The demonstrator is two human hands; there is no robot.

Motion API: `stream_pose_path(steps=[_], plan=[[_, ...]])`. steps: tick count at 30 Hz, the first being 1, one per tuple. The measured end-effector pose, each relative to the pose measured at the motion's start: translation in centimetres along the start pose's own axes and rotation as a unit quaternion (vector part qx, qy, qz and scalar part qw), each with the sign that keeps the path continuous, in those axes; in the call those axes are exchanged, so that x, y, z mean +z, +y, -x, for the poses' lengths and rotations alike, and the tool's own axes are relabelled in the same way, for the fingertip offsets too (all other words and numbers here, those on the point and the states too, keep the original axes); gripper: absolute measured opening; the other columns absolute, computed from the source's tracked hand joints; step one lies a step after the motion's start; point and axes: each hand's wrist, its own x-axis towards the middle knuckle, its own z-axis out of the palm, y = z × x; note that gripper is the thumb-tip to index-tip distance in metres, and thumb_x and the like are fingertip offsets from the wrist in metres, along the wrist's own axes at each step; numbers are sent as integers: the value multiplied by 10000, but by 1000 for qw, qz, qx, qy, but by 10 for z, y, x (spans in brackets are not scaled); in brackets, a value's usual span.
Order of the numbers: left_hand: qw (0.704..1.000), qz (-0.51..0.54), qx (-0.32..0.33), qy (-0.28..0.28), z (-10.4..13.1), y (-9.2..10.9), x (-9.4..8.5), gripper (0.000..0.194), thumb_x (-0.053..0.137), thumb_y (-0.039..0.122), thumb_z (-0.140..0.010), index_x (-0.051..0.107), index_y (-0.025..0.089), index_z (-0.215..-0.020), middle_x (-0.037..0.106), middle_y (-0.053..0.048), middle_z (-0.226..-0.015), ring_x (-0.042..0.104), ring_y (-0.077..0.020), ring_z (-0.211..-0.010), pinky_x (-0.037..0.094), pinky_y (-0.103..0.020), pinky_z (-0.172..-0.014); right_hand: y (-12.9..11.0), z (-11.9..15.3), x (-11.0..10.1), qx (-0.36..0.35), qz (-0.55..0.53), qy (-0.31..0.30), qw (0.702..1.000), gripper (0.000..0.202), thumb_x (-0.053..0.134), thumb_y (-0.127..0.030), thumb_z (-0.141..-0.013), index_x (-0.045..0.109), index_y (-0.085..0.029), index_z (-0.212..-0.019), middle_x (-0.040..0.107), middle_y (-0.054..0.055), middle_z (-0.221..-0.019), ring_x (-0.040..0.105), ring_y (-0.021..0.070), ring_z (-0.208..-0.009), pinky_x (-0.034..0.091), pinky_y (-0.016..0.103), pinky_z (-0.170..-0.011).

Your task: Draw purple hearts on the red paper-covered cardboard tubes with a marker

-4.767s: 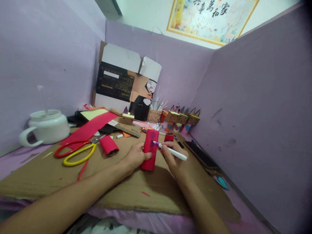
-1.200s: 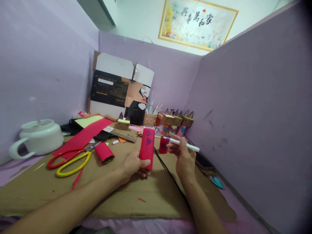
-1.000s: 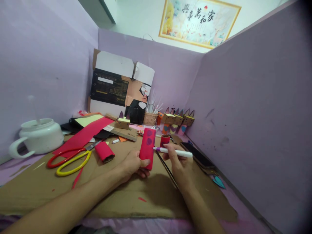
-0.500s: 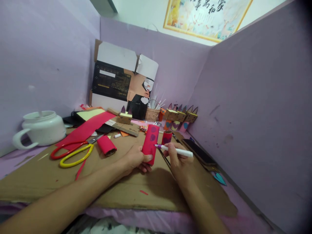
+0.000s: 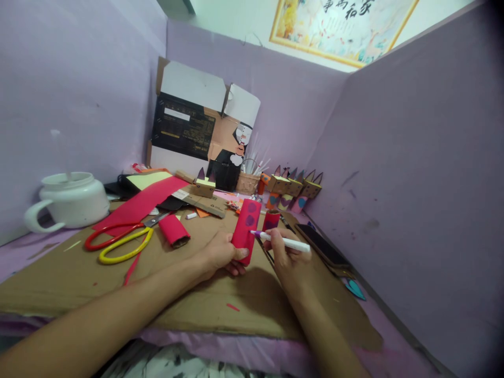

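Observation:
My left hand (image 5: 226,254) grips the lower end of a long red paper-covered tube (image 5: 244,239), thumb across its front. Purple round marks run down the tube's upper half. A white marker (image 5: 289,243) with a purple tip is held in my right hand (image 5: 287,262), its tip at the tube's face just under the marks. Behind that hand stands a short red tube (image 5: 271,219) with a purple patch, partly hidden. Another short red tube (image 5: 174,231) lies to the left, beside scissors (image 5: 126,242) with one red and one yellow handle.
A cardboard sheet (image 5: 189,315) covers the table. At left stands a white mug (image 5: 74,202); red paper strips (image 5: 142,202) lie behind the scissors. Cardboard animal figures (image 5: 295,186) and a pot of sticks (image 5: 248,182) stand at the back. A dark phone (image 5: 323,245) lies right, by the purple wall.
The view has shifted slightly. Both hands keep their holds, and the marker's tip stays at nearly the same spot on the tube.

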Motion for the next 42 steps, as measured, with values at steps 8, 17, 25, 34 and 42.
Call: stream_pose_path(steps=[8, 17, 25, 34, 42], plan=[[1000, -3, 7, 1, 1, -2, 1, 185, 600, 220, -641, 507, 143, -781, 609, -10, -581, 561, -110, -448, 409, -197, -423, -2, 0, 0, -3, 0, -8, 1000, 276, 498, -354, -831, 632, -150, -702, 606, 10, -538, 573, 127, -488, 422, 214, -467], [1000, -5, 8, 3, -1, -3, 0, 147, 575, 199, -651, 528, 147, -780, 620, -15, -586, 568, -127, -462, 414, -210, -432, 0, 0, 2, -9, -9, -21, 1000, 261, 507, -337, -829, 637, -156, -693, 600, 3, -534, 553, 118, -475, 414, 211, -456], [1000, -12, 9, 6, -1, -3, 0, 100, 561, 182, -670, 537, 148, -761, 615, -5, -558, 569, -126, -464, 414, -212, -441, 3, 2, 2, -7, -28, -42, 999, 252, 516, -342, -826, 643, -157, -714, 600, 5, -541, 549, 118, -477, 414, 209, -451], [1000, -10, 6, 2, 0, -1, 0, 102, 548, 180, -667, 536, 145, -762, 620, -5, -565, 575, -122, -457, 414, -199, -429, 8, 2, 4, -10, -47, -46, 998, 265, 514, -345, -826, 634, -156, -683, 580, -1, -511, 521, 110, -443, 397, 212, -430], [1000, -7, 10, 3, -2, -4, -1, 196, 633, 252, -619, 535, 144, -750, 625, -18, -578, 571, -123, -443, 422, -208, -420, 8, 3, 2, -6, -45, -64, 997, 249, 516, -327, -827, 629, -164, -677, 570, -2, -510, 510, 107, -445, 378, 204, -420]])
